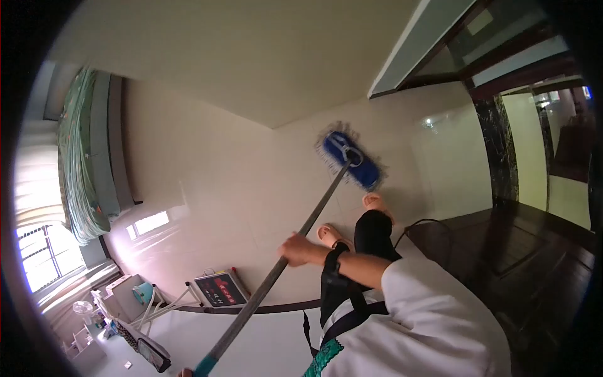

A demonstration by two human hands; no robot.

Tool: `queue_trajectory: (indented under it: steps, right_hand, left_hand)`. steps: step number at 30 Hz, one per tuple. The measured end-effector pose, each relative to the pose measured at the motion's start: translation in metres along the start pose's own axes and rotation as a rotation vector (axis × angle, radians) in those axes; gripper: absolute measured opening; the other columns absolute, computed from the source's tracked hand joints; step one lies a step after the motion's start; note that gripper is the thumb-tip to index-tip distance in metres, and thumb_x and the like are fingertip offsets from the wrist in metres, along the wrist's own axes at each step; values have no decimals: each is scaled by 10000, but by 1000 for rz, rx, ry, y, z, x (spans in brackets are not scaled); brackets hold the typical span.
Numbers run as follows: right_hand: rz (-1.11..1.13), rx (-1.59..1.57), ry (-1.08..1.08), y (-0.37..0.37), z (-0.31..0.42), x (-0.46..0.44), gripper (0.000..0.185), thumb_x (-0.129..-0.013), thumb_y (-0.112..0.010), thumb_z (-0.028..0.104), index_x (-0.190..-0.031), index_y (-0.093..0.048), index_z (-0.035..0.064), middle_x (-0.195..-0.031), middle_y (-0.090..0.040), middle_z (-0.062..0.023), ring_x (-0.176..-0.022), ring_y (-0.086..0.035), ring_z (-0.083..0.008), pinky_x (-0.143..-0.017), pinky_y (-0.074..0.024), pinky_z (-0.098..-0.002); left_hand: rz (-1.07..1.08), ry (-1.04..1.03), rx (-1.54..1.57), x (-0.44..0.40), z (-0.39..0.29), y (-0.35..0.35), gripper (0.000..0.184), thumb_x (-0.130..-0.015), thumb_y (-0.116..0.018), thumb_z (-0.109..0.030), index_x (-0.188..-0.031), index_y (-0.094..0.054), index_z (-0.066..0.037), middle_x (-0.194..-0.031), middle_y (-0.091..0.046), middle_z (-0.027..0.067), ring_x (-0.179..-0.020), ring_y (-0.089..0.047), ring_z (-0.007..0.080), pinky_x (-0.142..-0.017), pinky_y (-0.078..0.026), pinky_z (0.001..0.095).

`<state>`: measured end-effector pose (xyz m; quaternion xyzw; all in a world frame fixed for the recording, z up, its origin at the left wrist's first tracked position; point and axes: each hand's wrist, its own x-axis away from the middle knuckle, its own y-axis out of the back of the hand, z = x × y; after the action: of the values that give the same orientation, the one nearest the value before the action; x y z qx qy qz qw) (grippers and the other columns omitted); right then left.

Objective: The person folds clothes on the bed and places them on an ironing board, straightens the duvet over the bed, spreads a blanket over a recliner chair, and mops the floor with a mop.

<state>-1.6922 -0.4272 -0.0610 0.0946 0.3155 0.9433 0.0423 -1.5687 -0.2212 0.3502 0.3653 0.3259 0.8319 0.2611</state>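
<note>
A flat dust mop with a blue head (345, 151) and grey-white fringe lies on the tiled floor, near the toes of my slippers. Its long grey handle (317, 213) runs diagonally down to a teal end at the lower left. My right hand (301, 250) is closed around the middle of the handle, a dark band on the wrist. Only a sliver of my left hand (186, 372) shows at the bottom edge, against the teal end of the handle; most of its fingers are out of view.
A beige wall (239, 56) has a corner near the mop head. Dark wooden flooring (515, 264) and a doorway are on the right. A curtain (81, 157) and barred window (50, 251) stand left. A framed sign (222, 289) and a white table (251, 333) are below.
</note>
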Motion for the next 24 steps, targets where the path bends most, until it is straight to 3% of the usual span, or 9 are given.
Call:
queue_trajectory:
  steps: [4, 6, 10, 13, 15, 17, 19, 20, 24]
  right_hand:
    - [-18, 79, -95, 82, -109, 66, 93, -563, -594, 168, -633, -573, 110, -642, -588, -102, -658, -581, -295, -614, -426, -426]
    - [-77, 101, -163, 115, -179, 113, 81, -570, -596, 150, -612, -557, 92, -639, -582, -114, -652, -574, -309, -606, -422, -410]
    - [-454, 139, -97, 186, -321, 209, 97, -537, -593, 112, -534, -501, 82, -555, -506, -113, -611, -537, -307, -557, -409, -380]
    - [-433, 37, -403, 253, -373, 272, 141, -530, -597, 130, -532, -477, 56, -521, -461, -136, -532, -487, -322, -493, -384, -380]
    - [-516, -23, -389, 266, -417, 322, 185, -519, -589, 133, -543, -428, 45, -526, -440, -138, -525, -464, -326, -483, -352, -379]
    - [-447, 68, -383, 265, -450, 375, 244, -487, -587, 78, -599, -375, 31, -559, -427, -133, -543, -437, -310, -502, -345, -370]
    - [-74, 2, -603, 289, -447, 392, 226, -502, -581, 63, -619, -390, 24, -566, -436, -139, -541, -439, -308, -499, -342, -371]
    - [-340, 5, -211, 269, -472, 410, 201, -508, -576, 70, -595, -401, 28, -544, -432, -137, -522, -439, -307, -485, -335, -376]
    - [270, 97, -392, 282, -396, 338, 165, -544, -618, 97, -585, -473, 31, -541, -476, -141, -515, -477, -316, -492, -380, -363]
  left_hand:
    - [81, -49, 186, -71, -81, 8, 206, -632, -647, -264, -726, -567, -99, -584, -543, 126, -487, -529, 307, -465, -434, 412]
    - [-139, -193, 196, -110, -157, 13, 170, -610, -585, -191, -554, -433, -139, -488, -467, 52, -447, -502, 263, -436, -370, 402]
    - [-96, -459, 359, -189, -298, 84, 175, -626, -596, -201, -602, -442, -120, -489, -464, 44, -435, -519, 230, -407, -379, 366]
    - [-147, -660, 335, -250, -379, 141, 157, -668, -577, -192, -644, -448, -107, -527, -483, 38, -437, -522, 214, -407, -402, 349]
    - [-126, -764, 445, -282, -429, 167, 100, -693, -542, -160, -677, -466, -98, -551, -494, 35, -443, -521, 210, -415, -413, 355]
    - [-180, -873, 610, -296, -469, 167, 69, -691, -520, -134, -705, -482, -79, -556, -497, 38, -452, -522, 209, -416, -417, 354]
    - [-230, -911, 607, -292, -495, 161, 67, -705, -505, -134, -744, -507, -80, -583, -518, 40, -493, -544, 204, -428, -433, 332]
    - [-200, -882, 507, -287, -494, 161, 73, -727, -494, -141, -772, -525, -92, -614, -539, 38, -527, -562, 201, -443, -450, 313]
    - [-174, -594, 561, -258, -407, 139, 76, -687, -520, -154, -717, -523, -85, -608, -527, 44, -530, -552, 200, -483, -444, 323]
